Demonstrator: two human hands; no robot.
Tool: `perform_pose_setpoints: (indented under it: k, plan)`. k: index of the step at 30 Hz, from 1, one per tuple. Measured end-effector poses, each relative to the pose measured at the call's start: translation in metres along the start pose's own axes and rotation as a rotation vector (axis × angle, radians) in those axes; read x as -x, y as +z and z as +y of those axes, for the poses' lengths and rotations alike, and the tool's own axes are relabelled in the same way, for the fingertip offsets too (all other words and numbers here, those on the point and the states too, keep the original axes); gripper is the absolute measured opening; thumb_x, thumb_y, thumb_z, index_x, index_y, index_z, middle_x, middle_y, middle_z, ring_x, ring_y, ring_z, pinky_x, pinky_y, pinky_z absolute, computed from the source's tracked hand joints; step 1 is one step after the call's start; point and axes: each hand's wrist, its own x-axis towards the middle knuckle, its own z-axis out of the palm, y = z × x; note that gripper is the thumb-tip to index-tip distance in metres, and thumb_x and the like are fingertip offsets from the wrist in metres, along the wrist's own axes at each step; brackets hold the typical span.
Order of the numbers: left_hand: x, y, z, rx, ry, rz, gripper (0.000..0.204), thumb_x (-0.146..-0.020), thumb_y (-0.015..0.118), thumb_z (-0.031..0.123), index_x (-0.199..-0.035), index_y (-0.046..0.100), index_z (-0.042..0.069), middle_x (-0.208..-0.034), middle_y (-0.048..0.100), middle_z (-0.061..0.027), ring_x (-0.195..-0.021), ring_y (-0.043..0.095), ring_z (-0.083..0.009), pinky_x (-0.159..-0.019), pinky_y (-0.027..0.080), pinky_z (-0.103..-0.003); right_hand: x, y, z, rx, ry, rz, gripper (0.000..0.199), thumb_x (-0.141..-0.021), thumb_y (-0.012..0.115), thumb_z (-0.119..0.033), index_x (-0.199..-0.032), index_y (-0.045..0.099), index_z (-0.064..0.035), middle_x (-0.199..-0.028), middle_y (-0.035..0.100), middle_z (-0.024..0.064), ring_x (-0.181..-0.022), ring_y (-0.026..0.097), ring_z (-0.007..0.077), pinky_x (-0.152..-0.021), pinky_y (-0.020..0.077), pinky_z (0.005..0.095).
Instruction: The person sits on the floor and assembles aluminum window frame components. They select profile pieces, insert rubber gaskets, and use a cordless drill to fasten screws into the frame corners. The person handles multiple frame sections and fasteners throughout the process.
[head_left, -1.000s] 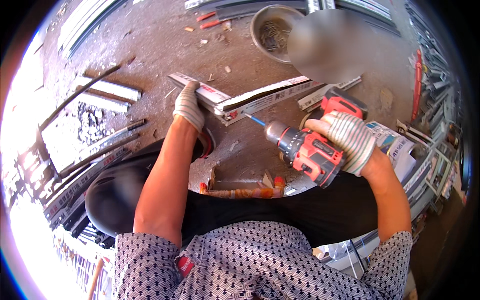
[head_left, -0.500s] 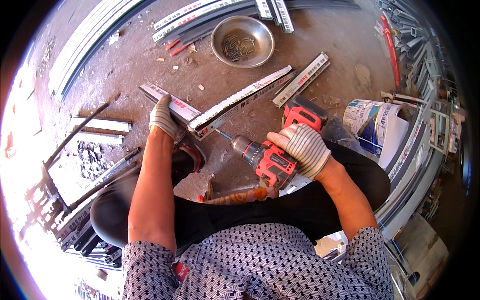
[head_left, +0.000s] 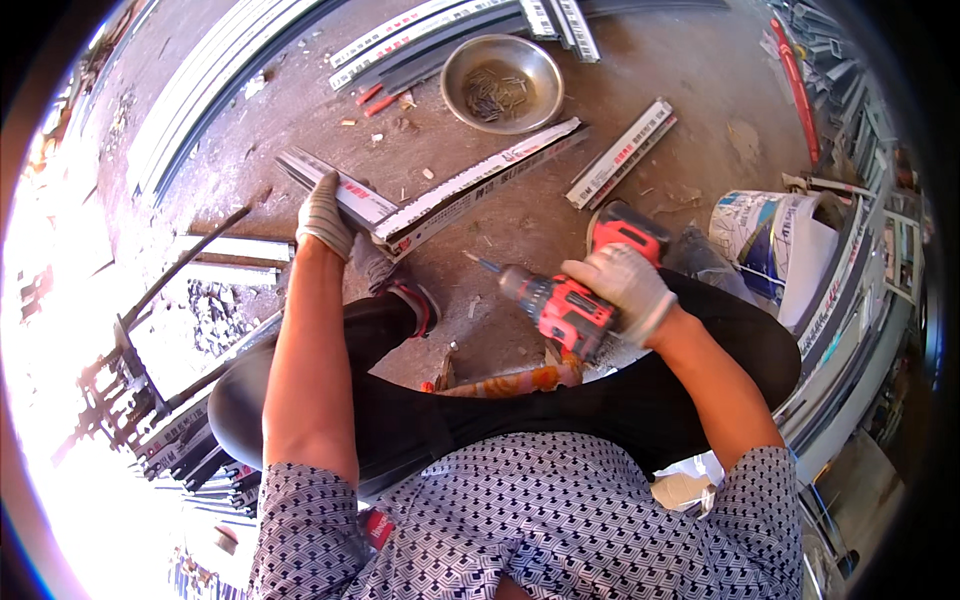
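My left hand (head_left: pixel 325 222), in a striped work glove, is closed round a metal profile (head_left: pixel 366 202) with a printed film. At its near end it meets a longer white-filmed profile (head_left: pixel 480 190) at a corner, the two forming an angled piece. In my right hand (head_left: pixel 628 288), also gloved, is a red and black cordless drill (head_left: pixel 572 312). Its bit (head_left: pixel 481 262) points up and left, apart from the corner of the profiles. The drill and right glove are slightly blurred, and the fingers round the handle are partly hidden.
A steel bowl (head_left: pixel 545 88) of screws stands beyond the profiles. A short profile (head_left: pixel 622 155) lies right of them, and red-handled pliers (head_left: pixel 375 100) lie left of the bowl. A white bucket (head_left: pixel 740 235) is at the right. Long profiles (head_left: pixel 225 85) lie at the far left.
My right hand has drawn the drill back to the right, so its bit has come away from the profile corner. My left hand keeps its hold. The whole view has shifted slightly.
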Motion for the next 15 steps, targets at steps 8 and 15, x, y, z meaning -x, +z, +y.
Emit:
perform_pose_setpoints:
  k: [8, 15]
  plan:
    - [0.069, 0.063, 0.052, -0.48, 0.262, -0.323, 0.037, -0.096, 0.072, 0.031, -0.116, 0.064, 0.001, -0.1, 0.075, -0.0159, -0.09, 0.074, -0.0294, -0.079, 0.06, -0.044, -0.044, 0.094, 0.009, -0.079, 0.059, -0.285, 0.035, -0.082, 0.07, -0.013, -0.116, 0.064, -0.0123, -0.103, 0.071, 0.0131, -0.102, 0.069, 0.0328, -0.092, 0.0518, 0.0439]
    - [0.099, 0.083, 0.069, -0.888, 0.411, -0.498, 0.038, -0.096, 0.074, 0.027, -0.121, 0.07, 0.0, -0.108, 0.076, -0.0127, -0.098, 0.073, -0.0213, -0.087, 0.059, -0.037, -0.057, 0.166, 0.02, -0.055, 0.023, -0.198, 0.041, -0.08, 0.071, -0.011, -0.121, 0.064, -0.0141, -0.106, 0.069, 0.0115, -0.106, 0.067, 0.0317, -0.091, 0.0516, 0.0433]
